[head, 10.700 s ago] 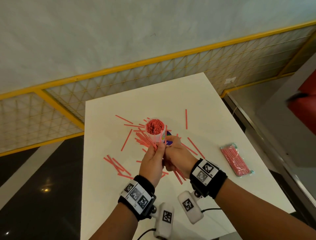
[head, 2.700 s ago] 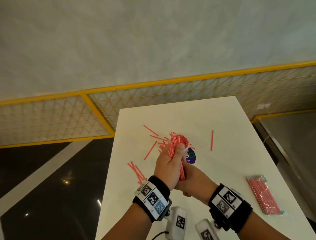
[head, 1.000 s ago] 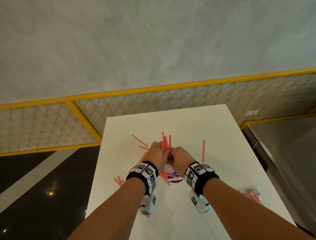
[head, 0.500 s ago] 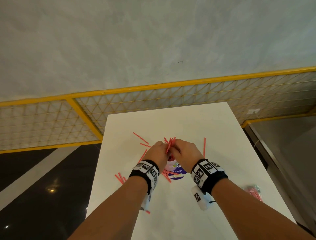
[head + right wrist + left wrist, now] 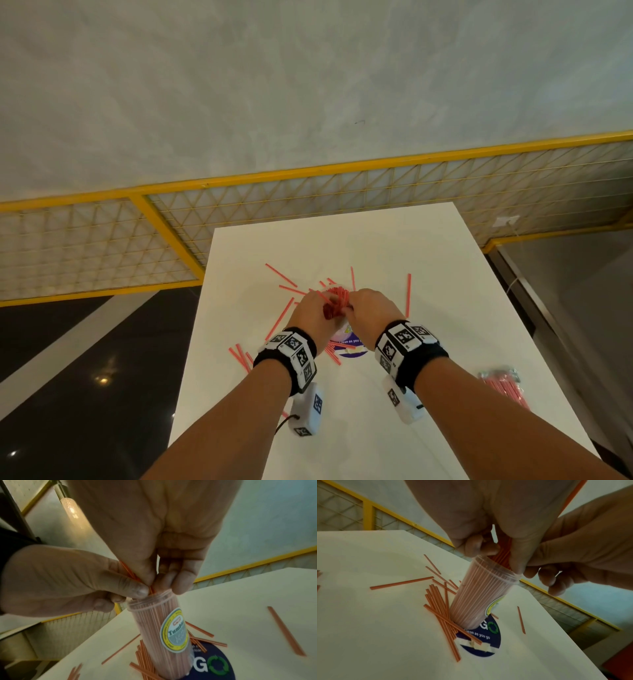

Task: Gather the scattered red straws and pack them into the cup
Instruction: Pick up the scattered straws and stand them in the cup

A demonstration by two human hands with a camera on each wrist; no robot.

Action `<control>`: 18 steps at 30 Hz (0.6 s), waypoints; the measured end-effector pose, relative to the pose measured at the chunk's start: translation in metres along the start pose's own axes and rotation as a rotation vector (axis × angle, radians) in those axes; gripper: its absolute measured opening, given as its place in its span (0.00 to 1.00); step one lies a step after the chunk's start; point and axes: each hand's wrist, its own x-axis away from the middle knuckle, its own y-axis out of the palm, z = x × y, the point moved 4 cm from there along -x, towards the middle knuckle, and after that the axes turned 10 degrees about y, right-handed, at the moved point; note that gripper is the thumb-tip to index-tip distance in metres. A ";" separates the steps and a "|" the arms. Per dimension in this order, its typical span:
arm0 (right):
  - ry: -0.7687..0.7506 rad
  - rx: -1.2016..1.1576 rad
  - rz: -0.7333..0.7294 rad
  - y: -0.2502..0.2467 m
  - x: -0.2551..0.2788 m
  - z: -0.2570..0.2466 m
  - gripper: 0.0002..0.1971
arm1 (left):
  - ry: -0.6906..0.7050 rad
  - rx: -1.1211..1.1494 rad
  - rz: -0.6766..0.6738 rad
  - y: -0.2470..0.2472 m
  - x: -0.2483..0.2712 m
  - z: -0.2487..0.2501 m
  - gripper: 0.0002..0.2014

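At the rim of the cup (image 5: 476, 599), upright on the desk (image 5: 428, 274), both grips are closed: left hand (image 5: 313, 317) and right hand (image 5: 371, 313) pinch red straws (image 5: 505, 553) entering it.

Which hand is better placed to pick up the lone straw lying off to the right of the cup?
Probably the right hand: the lone straw lies just beyond it, while the left hand is across the cup.
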 end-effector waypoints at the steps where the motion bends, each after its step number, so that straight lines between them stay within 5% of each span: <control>1: 0.011 0.010 0.000 0.002 0.000 0.001 0.13 | 0.008 0.007 -0.005 0.002 0.001 -0.004 0.04; 9: 0.028 -0.146 0.054 0.001 0.004 0.008 0.09 | 0.057 0.034 0.209 -0.005 0.008 -0.013 0.14; 14: -0.070 -0.325 0.177 -0.003 0.017 0.007 0.12 | -0.031 -0.052 0.146 -0.006 0.000 -0.012 0.04; 18: -0.116 -0.278 0.156 0.010 0.016 0.006 0.13 | -0.019 -0.093 0.081 -0.004 -0.006 -0.006 0.09</control>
